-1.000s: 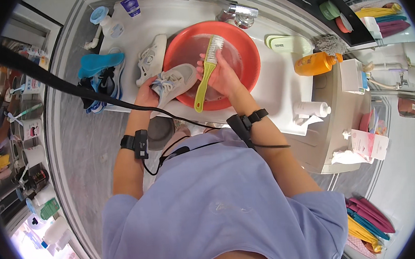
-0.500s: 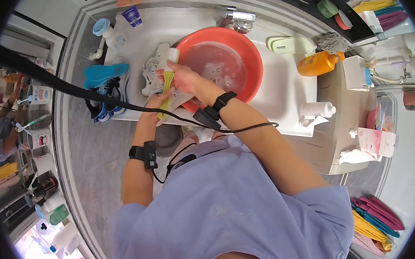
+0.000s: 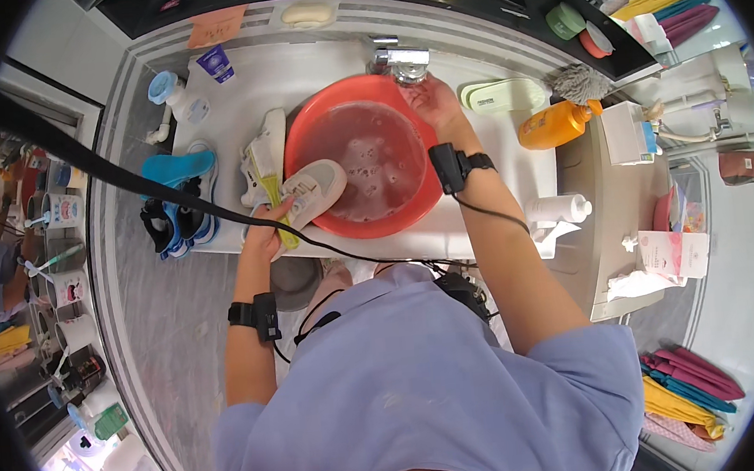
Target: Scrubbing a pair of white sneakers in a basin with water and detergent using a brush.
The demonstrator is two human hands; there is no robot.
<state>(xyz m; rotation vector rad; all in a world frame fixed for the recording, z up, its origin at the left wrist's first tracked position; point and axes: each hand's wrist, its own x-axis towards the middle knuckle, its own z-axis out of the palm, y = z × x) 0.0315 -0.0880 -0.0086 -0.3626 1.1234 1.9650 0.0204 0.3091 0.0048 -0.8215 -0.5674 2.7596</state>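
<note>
Our left hand [image 3: 263, 234] grasped a pale grey lace-up shoe [image 3: 318, 187] over the left rim of a round red plastic basin [image 3: 376, 227], lime-green plastic brush [image 3: 271, 189] pinned alongside | our right hand [image 3: 434, 105], fingers loose, held nothing beside a chrome faucet [image 3: 405, 60] | risk: we judged one doubled-up grip, slackening, could drop the brush.

FREE: over middle of basin [image 3: 376, 227] | OBSTACLES: faucet [image 3: 407, 59], far rim; shoe [image 3: 320, 187], left rim
</note>
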